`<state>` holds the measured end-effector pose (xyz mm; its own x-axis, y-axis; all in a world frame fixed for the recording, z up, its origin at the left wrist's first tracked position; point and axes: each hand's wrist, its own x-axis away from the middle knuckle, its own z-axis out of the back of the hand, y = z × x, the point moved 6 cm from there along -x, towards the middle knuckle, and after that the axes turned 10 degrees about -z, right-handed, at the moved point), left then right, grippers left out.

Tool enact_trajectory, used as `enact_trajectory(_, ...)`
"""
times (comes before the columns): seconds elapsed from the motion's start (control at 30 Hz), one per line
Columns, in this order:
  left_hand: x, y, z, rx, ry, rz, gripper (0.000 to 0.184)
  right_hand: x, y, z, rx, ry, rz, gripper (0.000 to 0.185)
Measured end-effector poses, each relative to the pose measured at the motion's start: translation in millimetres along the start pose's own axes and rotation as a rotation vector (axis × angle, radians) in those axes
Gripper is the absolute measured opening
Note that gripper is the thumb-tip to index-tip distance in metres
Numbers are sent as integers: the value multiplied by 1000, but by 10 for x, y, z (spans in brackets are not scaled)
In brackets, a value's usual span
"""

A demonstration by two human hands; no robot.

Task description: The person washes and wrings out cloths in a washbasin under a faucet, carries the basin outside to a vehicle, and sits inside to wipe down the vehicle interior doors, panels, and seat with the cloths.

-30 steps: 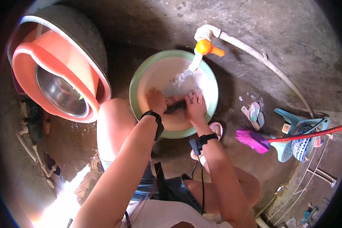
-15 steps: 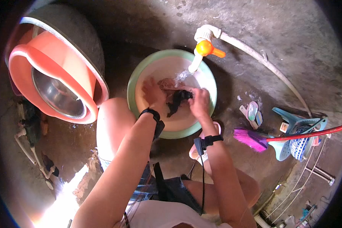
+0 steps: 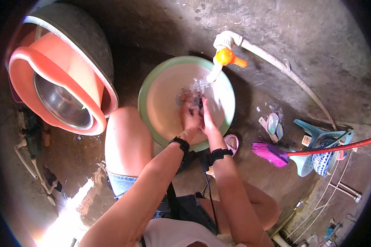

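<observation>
Wet handwork in a round basin (image 3: 143, 99), viewed from above. A dark, limp article, apparently cloth (image 3: 201, 103), lies within the basin, between the left hand (image 3: 189, 117) and the right hand (image 3: 207, 114); neither hand is clearly nearer. Its visible part runs roughly along the fingers, towards the tap (image 3: 214, 72), though much of its outline is hidden. The right grip is flat, fingers extended, with the palm turned towards the left hand; splashing and blur obscure the left grip, so whether it pinches the article cannot be told. Water (image 3: 200, 85) breaks into white froth just beyond the fingertips. Materials: smooth basin with a pale green rim; white tap with a glossy orange lever (image 3: 225, 57); rough, stained grey wall (image 3: 305, 37); at left, a wavy-rimmed salmon basin (image 3: 19, 78) around a shiny metal bowl (image 3: 49, 94).
</observation>
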<state>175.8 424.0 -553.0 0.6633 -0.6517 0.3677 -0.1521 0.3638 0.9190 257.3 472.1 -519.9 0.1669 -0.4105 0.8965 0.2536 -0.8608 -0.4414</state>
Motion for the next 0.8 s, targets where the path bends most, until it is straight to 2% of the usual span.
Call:
enact_trajectory(0.03,90,471,18,147,-18,-247,30,81,6,-37,-164,-97,-73,74)
enact_trajectory(0.07,173,816,19,221,-77,-254,26,158,13,-97,-326,-197,-149,75)
enact_trajectory(0.1,214,909,-13,-7,-157,-270,27,-175,176,-42,-381,-354,-57,69)
enact_trajectory(0.13,238,985,-38,-236,-232,-285,29,-353,289,42,-378,-365,-59,69)
enact_trajectory(0.23,345,1215,-174,-298,-415,-406,33,-588,311,326,-635,-558,329,49)
enact_trajectory(0.27,319,1103,-198,-295,-414,-404,33,-638,334,323,-632,-557,328,49)
enact_trajectory(0.33,244,872,-248,-519,-446,-445,33,-870,505,297,-524,-468,144,48)
enact_trajectory(0.37,214,996,-118,-454,-394,-448,33,-888,535,229,-475,-422,56,48)
enact_trajectory(0.4,92,893,-82,-600,-403,-399,36,-891,574,176,-425,-376,-32,48)
enact_trajectory(0.47,-128,804,69,-623,-332,-340,37,225,119,75,-238,-22,-48,27)
enact_trajectory(0.53,-287,749,311,-573,-145,-240,34,-52,297,238,-297,-97,-40,21)
enact_trajectory(0.6,-436,606,561,-740,49,-138,32,-35,116,352,91,-26,327,34)
enact_trajectory(0.63,-428,546,556,-739,43,-138,32,26,66,360,341,120,382,42)
enact_trajectory(0.67,-392,485,642,-764,172,-62,32,133,-13,301,591,266,432,51)
enact_trajectory(0.7,-351,431,745,-787,306,15,32,256,-58,187,848,445,479,53)
enact_trajectory(0.73,-338,251,777,-787,307,14,32,395,-108,66,1105,623,521,54)
enact_trajectory(0.77,-374,41,643,-761,53,-171,32,355,-46,68,1104,621,526,54)
enact_trajectory(0.8,-377,-28,507,-725,-201,-354,34,304,32,-79,1305,554,748,57)
